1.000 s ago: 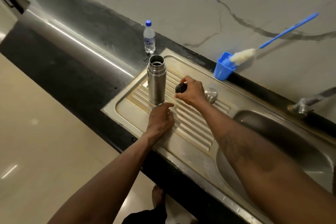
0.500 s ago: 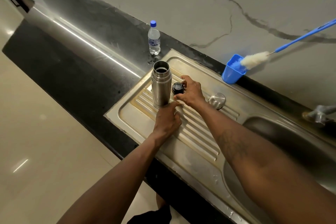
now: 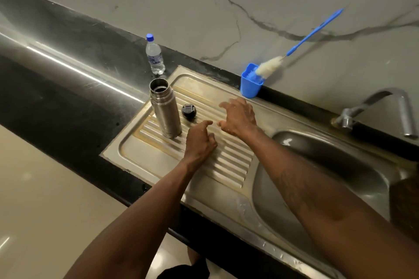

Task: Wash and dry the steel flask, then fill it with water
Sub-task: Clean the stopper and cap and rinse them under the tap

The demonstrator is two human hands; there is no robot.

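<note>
The steel flask [image 3: 165,108] stands upright and uncapped on the ribbed steel drainboard [image 3: 229,161]. Its black stopper [image 3: 188,110] lies on the drainboard just right of it. My left hand [image 3: 200,140] hovers low beside the flask's base, fingers apart, holding nothing. My right hand [image 3: 238,116] is to the right of the stopper, fingers spread, empty and clear of it. The steel cap seen earlier is hidden behind my right hand.
A small plastic water bottle [image 3: 154,55] with a blue cap stands on the black counter behind the flask. A blue cup [image 3: 250,85] holds a long blue-handled bottle brush [image 3: 269,67]. The sink basin [image 3: 328,176] and tap [image 3: 385,106] are at the right.
My right hand set the black stopper down beside the flask and drew away to the right. My left hand has let go of the flask's base. The camera view shifted.
</note>
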